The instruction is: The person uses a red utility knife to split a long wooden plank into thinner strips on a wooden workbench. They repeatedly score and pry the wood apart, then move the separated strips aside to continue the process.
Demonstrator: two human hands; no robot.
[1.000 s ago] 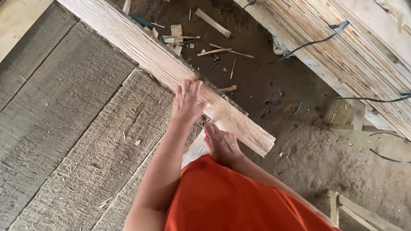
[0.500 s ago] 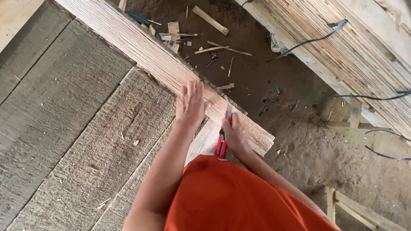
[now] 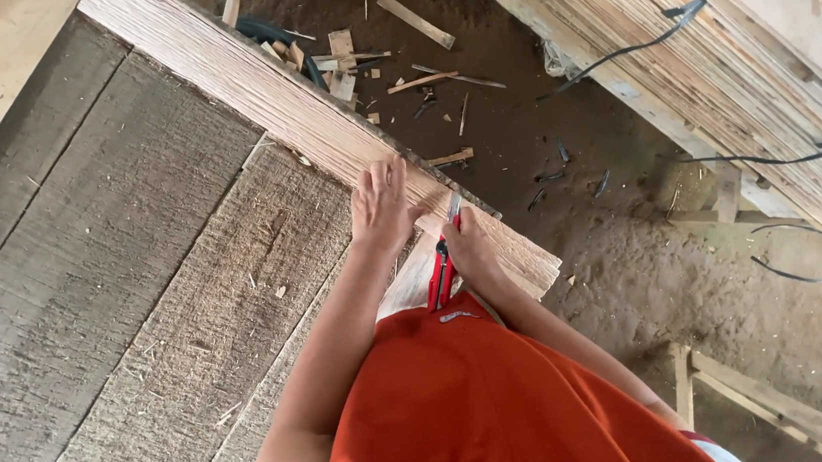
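A long pale rough-sawn plank (image 3: 246,86) runs diagonally from the top left to its cut end near the middle. My left hand (image 3: 383,203) lies flat on it, fingers spread, close to that end. Just to the right, my right hand (image 3: 473,250) grips a red-handled tool (image 3: 442,268). The tool's metal tip points forward and rests against the plank's surface beside my left hand. My orange shirt hides the tool's lower end and the part of the plank nearest me.
Wide grey weathered boards (image 3: 135,288) fill the left side under the plank. Wood scraps (image 3: 416,20) lie on the dirt floor beyond. A strapped stack of lumber (image 3: 715,51) runs along the right. A small wooden frame (image 3: 769,397) sits at lower right.
My right hand, earlier resting on the plank with no tool showing, has brought up the red-handled tool and set its tip on the plank. My left hand stays flat.
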